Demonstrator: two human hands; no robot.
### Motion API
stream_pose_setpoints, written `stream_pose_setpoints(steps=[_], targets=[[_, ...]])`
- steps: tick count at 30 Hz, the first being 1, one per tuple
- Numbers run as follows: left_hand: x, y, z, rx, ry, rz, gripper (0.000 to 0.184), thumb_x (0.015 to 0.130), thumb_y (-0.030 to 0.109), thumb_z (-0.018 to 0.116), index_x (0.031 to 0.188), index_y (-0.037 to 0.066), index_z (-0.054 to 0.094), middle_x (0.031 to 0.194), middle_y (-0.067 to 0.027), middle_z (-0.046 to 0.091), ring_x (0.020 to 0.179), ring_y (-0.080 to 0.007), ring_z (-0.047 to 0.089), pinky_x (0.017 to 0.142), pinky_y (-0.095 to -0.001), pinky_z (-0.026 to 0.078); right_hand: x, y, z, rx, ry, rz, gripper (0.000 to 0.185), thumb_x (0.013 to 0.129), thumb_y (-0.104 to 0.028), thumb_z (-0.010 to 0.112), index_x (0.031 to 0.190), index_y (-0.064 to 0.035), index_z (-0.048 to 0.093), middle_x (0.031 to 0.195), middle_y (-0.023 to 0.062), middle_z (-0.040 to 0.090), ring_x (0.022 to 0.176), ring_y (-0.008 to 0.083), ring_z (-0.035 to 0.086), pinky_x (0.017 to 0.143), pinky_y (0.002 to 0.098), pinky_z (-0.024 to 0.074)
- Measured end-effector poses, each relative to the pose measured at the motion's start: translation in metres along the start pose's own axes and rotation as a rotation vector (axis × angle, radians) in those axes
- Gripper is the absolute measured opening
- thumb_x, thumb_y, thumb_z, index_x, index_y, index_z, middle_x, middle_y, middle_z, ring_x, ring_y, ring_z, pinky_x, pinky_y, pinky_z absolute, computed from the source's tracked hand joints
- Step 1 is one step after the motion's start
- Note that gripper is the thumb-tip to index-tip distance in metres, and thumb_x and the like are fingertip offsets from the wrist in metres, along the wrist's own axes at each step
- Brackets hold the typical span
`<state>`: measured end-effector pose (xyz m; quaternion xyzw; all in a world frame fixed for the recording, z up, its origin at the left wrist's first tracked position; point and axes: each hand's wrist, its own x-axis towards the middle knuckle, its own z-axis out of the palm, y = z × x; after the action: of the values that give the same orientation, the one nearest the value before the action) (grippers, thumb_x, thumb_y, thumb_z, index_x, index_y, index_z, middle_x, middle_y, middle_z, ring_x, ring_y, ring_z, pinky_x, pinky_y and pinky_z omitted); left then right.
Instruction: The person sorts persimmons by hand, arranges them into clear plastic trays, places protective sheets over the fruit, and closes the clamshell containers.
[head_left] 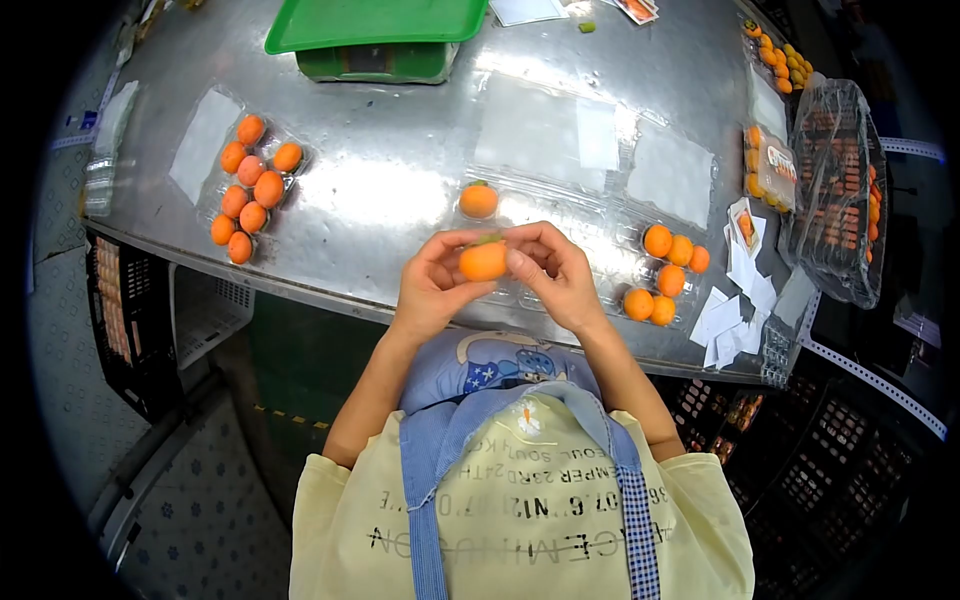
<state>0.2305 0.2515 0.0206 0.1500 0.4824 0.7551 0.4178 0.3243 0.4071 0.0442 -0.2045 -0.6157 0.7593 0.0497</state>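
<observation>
Orange fruit [484, 262] with a green stem end was held up between two bare hands, over the near part of the metal table [385, 140]. The left hand [432, 280] curled round its left side, thumb below and fingers above; the right hand [553, 270] had its thumb against the right end, so both grips were closed in on that one piece. Just beyond the hands sat a single fruit [478, 201] in clear plastic. On the right side, a small group of fruits [670, 280] lay near scattered white slips [735, 325]; on the left side was a larger cluster of fruits [266, 190]. Farther off, a green tray [375, 22] rested on a green container [415, 66].
</observation>
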Motion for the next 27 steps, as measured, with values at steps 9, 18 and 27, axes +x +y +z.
stream_pose_setpoints(steps=[9, 18, 27], targets=[[0.005, 0.011, 0.011, -0.001, 0.089, -0.234, 0.043, 0.088, 0.007, 0.059, 0.128, -0.002, 0.045, 0.116, -0.0131, 0.057, 0.102, -0.0193, 0.060, 0.077, -0.0305, 0.056, -0.003, -0.004, -0.007, -0.287, 0.014, -0.115, 0.040, 0.082, -0.013, 0.068, 0.118, -0.0029, 0.055, 0.100, 0.0073, 0.058, 0.082, 0.0134, 0.059, 0.071, 0.0262, 0.0487], [0.000, 0.010, 0.011, 0.077, 0.142, -0.435, 0.043, 0.098, 0.029, 0.046, 0.130, 0.000, 0.047, 0.112, -0.0147, 0.059, 0.094, -0.0207, 0.063, 0.072, -0.0298, 0.056, -0.005, 0.006, -0.015, -0.324, -0.019, -0.018, 0.049, 0.076, -0.010, 0.073, 0.122, -0.0043, 0.055, 0.106, 0.0090, 0.059, 0.088, 0.0155, 0.061, 0.077, 0.0277, 0.0521], [0.001, 0.006, 0.013, 0.253, 0.098, -0.283, 0.037, 0.094, 0.016, 0.054, 0.128, 0.003, 0.050, 0.111, -0.0133, 0.060, 0.093, -0.0183, 0.063, 0.071, -0.0275, 0.055, -0.010, 0.012, -0.023, -0.125, -0.071, 0.121, 0.055, 0.078, -0.011, 0.072, 0.129, -0.0033, 0.050, 0.116, 0.0103, 0.059, 0.095, 0.0156, 0.061, 0.081, 0.0297, 0.0519]])
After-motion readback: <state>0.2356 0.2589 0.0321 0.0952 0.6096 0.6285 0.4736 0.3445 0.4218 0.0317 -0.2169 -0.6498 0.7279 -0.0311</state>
